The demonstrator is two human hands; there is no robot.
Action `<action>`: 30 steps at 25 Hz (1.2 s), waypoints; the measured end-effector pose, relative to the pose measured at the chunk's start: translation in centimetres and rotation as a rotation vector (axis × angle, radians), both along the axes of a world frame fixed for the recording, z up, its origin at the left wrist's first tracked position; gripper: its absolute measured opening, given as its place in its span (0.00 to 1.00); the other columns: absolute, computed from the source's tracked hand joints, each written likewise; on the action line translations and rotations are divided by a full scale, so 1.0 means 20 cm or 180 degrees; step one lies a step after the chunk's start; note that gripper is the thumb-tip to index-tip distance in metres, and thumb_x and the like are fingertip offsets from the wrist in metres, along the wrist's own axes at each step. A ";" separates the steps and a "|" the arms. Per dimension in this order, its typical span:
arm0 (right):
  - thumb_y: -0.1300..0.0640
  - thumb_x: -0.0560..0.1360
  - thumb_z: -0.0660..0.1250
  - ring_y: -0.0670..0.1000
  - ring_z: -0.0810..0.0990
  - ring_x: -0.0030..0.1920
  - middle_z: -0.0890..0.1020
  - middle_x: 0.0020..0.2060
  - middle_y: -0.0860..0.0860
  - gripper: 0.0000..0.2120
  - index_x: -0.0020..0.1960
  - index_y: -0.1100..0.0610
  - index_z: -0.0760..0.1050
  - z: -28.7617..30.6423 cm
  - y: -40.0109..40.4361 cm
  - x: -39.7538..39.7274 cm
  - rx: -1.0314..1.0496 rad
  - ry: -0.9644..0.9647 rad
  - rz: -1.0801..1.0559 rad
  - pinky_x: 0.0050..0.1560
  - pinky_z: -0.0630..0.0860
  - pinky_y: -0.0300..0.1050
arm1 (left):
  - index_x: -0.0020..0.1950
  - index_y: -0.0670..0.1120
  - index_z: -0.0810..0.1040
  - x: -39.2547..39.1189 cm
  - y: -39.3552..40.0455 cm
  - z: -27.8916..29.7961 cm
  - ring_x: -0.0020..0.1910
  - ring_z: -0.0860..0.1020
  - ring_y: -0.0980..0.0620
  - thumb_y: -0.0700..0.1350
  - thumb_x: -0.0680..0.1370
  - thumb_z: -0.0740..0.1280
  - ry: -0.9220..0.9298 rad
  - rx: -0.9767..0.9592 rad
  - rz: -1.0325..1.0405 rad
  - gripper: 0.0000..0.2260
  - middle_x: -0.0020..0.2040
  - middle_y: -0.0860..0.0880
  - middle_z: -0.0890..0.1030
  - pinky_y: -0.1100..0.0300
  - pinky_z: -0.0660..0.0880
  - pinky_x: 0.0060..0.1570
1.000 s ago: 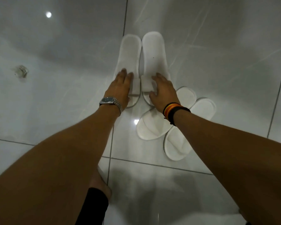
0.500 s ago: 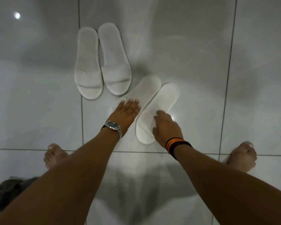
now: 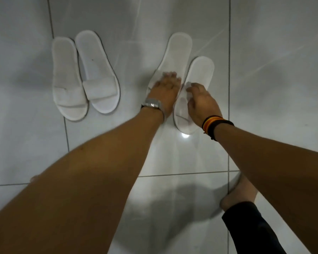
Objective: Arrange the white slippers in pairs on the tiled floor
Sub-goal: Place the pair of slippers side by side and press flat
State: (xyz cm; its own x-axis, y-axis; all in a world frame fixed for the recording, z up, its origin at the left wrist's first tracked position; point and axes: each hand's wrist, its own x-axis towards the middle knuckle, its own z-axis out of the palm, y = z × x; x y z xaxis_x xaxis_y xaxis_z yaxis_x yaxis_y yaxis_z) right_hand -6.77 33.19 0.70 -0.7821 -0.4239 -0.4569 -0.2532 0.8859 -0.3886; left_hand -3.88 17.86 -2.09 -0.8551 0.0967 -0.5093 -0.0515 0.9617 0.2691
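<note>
Two pairs of white slippers lie on the glossy tiled floor (image 3: 264, 88). The left pair, one slipper (image 3: 65, 74) beside the other (image 3: 96, 68), stands side by side with toes toward me, and no hand is on it. To the right lies the second pair, slightly tilted and staggered. My left hand (image 3: 165, 88), with a wristwatch, presses down over the toe band of its left slipper (image 3: 177, 52). My right hand (image 3: 200, 101), with coloured bracelets, curls its fingers on the band of the right slipper (image 3: 200, 70), which sits nearer to me.
My bare right foot (image 3: 240, 191) and a black trouser leg (image 3: 246, 228) are at the lower right. A bright lamp reflection (image 3: 184, 137) glares just below the right slipper's toe. Dark grout lines (image 3: 229, 107) cross the floor.
Both hands left the first pair and took hold of the second pair. That pair has turned from a diagonal lie toward upright and now sits apart, to the right of the first pair.
</note>
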 end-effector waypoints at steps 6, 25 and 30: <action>0.63 0.81 0.54 0.55 0.61 0.78 0.61 0.79 0.53 0.26 0.78 0.55 0.60 0.00 -0.18 -0.38 0.0106 -0.0332 0.0730 0.78 0.57 0.47 | 0.82 0.42 0.44 0.40 0.29 0.02 0.81 0.45 0.45 0.37 0.79 0.59 -0.0249 0.0447 -0.0517 0.35 0.82 0.43 0.44 0.49 0.48 0.80; 0.60 0.70 0.77 0.59 0.61 0.78 0.59 0.79 0.56 0.37 0.76 0.57 0.65 -0.12 0.28 -0.65 0.0647 -0.0216 0.0643 0.78 0.60 0.51 | 0.81 0.41 0.44 0.26 -0.01 -0.10 0.81 0.48 0.45 0.40 0.83 0.54 0.0008 0.0240 0.0436 0.29 0.82 0.44 0.46 0.53 0.52 0.80; 0.66 0.75 0.66 0.56 0.58 0.79 0.61 0.79 0.52 0.29 0.74 0.55 0.67 -0.15 0.05 -0.48 0.0122 0.0155 -0.0110 0.78 0.60 0.49 | 0.81 0.41 0.54 -0.07 -0.05 -0.07 0.80 0.56 0.42 0.38 0.80 0.61 0.0396 0.0060 0.0190 0.30 0.81 0.42 0.55 0.50 0.59 0.77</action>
